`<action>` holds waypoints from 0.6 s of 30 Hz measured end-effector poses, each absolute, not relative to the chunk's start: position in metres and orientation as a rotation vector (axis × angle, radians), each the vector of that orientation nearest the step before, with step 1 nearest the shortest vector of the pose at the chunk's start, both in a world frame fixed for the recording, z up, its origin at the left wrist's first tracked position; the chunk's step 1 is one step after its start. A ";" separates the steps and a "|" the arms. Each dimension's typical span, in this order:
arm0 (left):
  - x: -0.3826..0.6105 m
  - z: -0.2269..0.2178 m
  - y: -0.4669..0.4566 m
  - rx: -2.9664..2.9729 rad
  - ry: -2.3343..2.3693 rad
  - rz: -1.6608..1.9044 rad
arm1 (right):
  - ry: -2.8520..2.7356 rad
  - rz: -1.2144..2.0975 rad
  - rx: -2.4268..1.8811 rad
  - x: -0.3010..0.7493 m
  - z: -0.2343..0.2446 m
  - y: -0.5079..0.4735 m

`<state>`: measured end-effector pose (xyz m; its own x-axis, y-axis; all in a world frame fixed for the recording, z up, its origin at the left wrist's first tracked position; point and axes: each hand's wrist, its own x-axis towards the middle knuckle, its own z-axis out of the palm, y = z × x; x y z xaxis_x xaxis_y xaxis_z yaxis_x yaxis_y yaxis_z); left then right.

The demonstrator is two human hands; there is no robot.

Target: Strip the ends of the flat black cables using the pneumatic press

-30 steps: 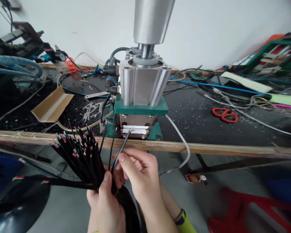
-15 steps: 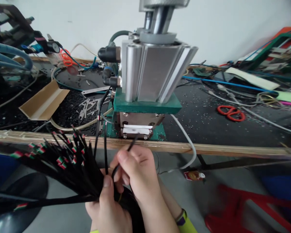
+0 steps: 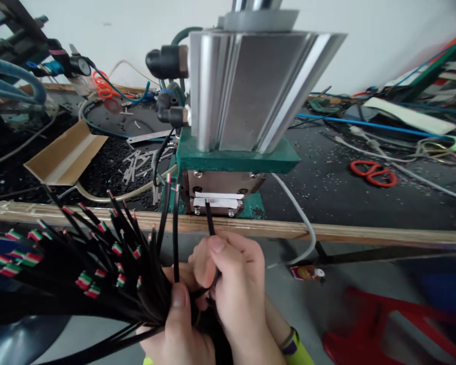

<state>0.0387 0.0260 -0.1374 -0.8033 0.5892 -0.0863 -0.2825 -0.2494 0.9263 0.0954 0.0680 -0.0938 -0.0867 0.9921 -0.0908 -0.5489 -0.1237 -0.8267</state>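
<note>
My left hand (image 3: 182,324) is closed round a thick bundle of black cables (image 3: 137,284). Their ends fan out to the left, showing red, white and green inner wires. Between thumb and fingers of my right hand (image 3: 231,279) one black cable (image 3: 210,220) is pinched, its tip pointing up at the white-edged slot (image 3: 217,199) low on the pneumatic press (image 3: 247,96). Whether the tip is inside the slot or just in front of it I cannot tell. Another single cable (image 3: 176,233) stands upright above my left thumb.
The wooden bench edge (image 3: 327,232) runs across, just beyond my hands. Red-handled scissors (image 3: 373,173) lie to the right of the press. On the left are a cardboard piece (image 3: 66,154) and white strips (image 3: 135,165). A red stool (image 3: 365,329) stands below.
My right hand has moved slightly right, and the pinched cable's tip now stands more upright at the press slot. The press appears larger in view. My left hand keeps hold of the bundle.
</note>
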 end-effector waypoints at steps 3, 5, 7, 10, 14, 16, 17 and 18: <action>0.039 -0.135 0.029 0.387 1.361 2.124 | -0.626 1.572 -0.871 0.096 -0.080 0.069; 0.039 -0.133 0.030 0.390 1.337 2.114 | -0.608 1.540 -0.914 0.094 -0.073 0.070; 0.038 -0.130 0.033 0.385 1.318 2.117 | -0.592 1.511 -0.950 0.093 -0.071 0.071; 0.040 -0.120 0.036 0.349 1.290 2.098 | -0.570 1.518 -0.919 0.089 -0.075 0.074; 0.044 -0.104 0.035 0.233 1.314 2.067 | -0.579 1.594 -0.803 0.086 -0.082 0.077; 0.042 -0.101 0.032 0.269 1.305 2.034 | -0.545 1.619 -0.804 0.086 -0.080 0.076; 0.039 -0.101 0.030 0.311 1.286 2.015 | -0.531 1.619 -0.816 0.086 -0.077 0.075; 0.036 -0.102 0.028 0.349 1.271 2.006 | -0.525 1.615 -0.822 0.086 -0.075 0.075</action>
